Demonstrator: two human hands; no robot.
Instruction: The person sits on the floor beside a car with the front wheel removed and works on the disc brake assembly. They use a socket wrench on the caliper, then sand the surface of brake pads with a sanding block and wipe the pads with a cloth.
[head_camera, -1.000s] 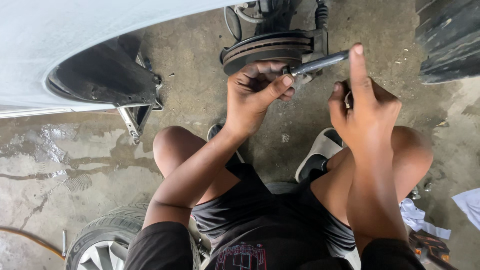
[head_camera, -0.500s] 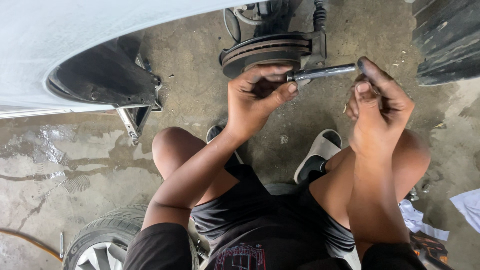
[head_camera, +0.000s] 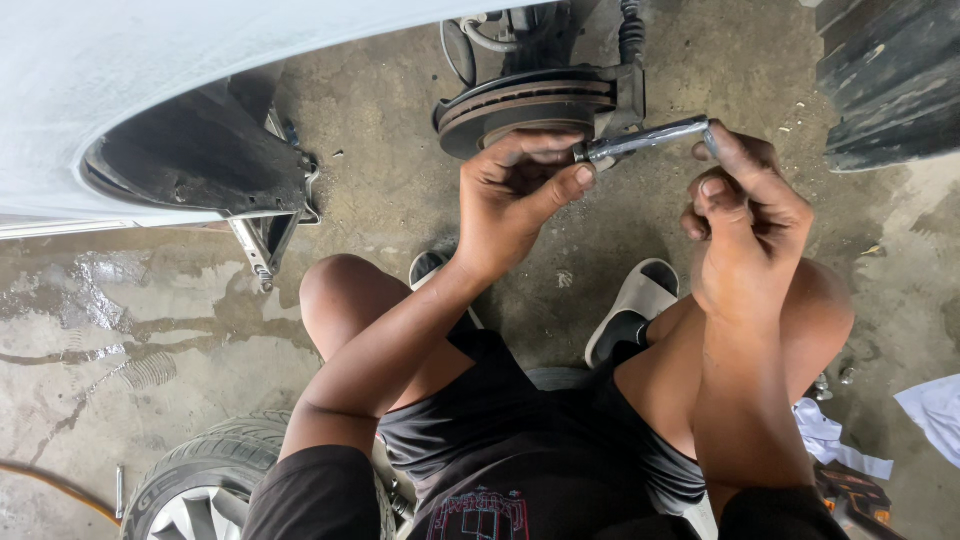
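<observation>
Two bare hands are sharing one slim, silver metal ratchet handle (head_camera: 648, 138), which is lying almost level just in front of the rusty round steel brake disc (head_camera: 530, 108). The left hand (head_camera: 520, 195) is clenching around the tool's near end, thumb pressing along the underside and fingers curling over the top, right where the shaft is meeting the dark caliper bracket (head_camera: 625, 95) on the disc's edge. The right hand (head_camera: 745, 215) is pinching the far end between fingertips and thumb, its other fingers folding loosely below the grip. Beneath both grips, the person's bent knees are spreading apart, with a pale grey rubber slide sandal (head_camera: 635, 305) sitting under the right hand. Left of the left hand's grip, the white curved car fender (head_camera: 150, 70) is arching over the dark wheel well. Behind the left elbow, a black tyre on a silver rim (head_camera: 205, 480) is lying on the wet concrete floor (head_camera: 120, 320).
</observation>
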